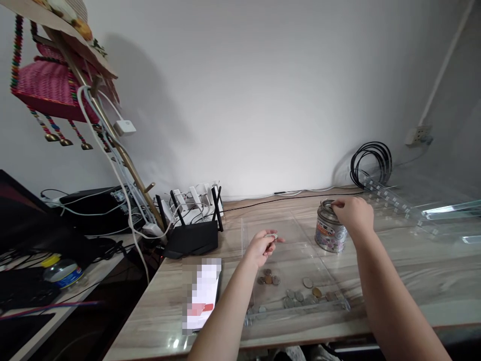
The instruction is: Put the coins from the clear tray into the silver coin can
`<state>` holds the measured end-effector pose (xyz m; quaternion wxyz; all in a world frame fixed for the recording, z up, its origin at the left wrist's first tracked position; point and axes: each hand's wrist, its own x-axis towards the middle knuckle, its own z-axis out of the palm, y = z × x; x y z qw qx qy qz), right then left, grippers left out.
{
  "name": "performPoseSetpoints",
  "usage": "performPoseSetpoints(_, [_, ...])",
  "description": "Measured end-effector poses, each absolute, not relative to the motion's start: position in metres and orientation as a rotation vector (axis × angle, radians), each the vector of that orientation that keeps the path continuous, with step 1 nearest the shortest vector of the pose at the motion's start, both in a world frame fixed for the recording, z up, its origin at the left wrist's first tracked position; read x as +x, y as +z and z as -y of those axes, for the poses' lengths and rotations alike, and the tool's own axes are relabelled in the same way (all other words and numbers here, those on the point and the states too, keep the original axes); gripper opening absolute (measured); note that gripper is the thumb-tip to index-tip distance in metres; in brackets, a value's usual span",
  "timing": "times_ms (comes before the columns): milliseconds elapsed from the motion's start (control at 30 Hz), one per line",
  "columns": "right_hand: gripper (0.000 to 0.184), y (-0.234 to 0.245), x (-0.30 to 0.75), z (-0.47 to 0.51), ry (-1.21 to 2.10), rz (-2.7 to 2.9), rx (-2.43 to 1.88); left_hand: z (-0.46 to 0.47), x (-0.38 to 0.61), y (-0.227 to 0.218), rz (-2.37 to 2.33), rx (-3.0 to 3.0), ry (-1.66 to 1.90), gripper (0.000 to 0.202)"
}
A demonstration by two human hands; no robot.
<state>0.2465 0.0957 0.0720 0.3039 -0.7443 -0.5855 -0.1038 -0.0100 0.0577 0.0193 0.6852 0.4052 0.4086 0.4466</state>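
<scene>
My left hand is raised over a clear plastic tray and pinches a small stack of coins between thumb and fingers. My right hand rests over the top of a small patterned metal tin, its fingertips pinched at the tin's lid; I cannot make out whether a coin is in them. Several loose coins lie on the tray in front of me, some silver, some brown.
A black router with antennas and a white power strip stand at the back left. A phone lies near the front edge. A coiled black cable and clear plastic pieces are at the back right. A pink basket hangs at the left.
</scene>
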Motion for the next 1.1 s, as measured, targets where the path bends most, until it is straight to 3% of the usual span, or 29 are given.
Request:
performPoseSetpoints(167, [0.025,0.076,0.247,-0.096,-0.238,1.57,-1.947,-0.055,-0.009,0.021,-0.944,1.012,0.965,0.021])
performPoseSetpoints(267, [0.03,0.074,0.221,-0.085,-0.296,1.553,-1.666,-0.054,-0.009,0.022,-0.939,1.032,1.0,0.03])
performPoseSetpoints(433, [0.024,0.053,0.15,-0.069,0.388,2.057,-1.194,-0.055,-0.007,0.019,-0.866,1.016,1.014,0.045])
performPoseSetpoints(667, [0.018,0.042,0.129,-0.069,0.771,2.047,-1.053,-0.057,-0.009,0.019,-0.726,0.879,0.916,0.016])
performPoseSetpoints(733, [0.017,0.052,0.146,-0.07,0.627,1.977,-1.088,-0.057,-0.009,0.021,-0.738,0.808,0.89,0.013])
performPoseSetpoints(900, [0.023,0.079,0.214,-0.078,-0.178,1.507,-1.634,-0.063,-0.013,0.019,-0.768,0.476,0.976,0.014])
performPoseSetpoints(1000, [0.022,0.083,0.245,-0.089,-0.185,1.481,-1.977,-0.066,-0.015,0.016,-0.736,0.337,1.08,0.015])
performPoseSetpoints(1100, [0.024,0.08,0.256,-0.097,-0.117,1.565,-2.047,-0.067,-0.016,0.015,-0.753,0.266,1.171,0.02])
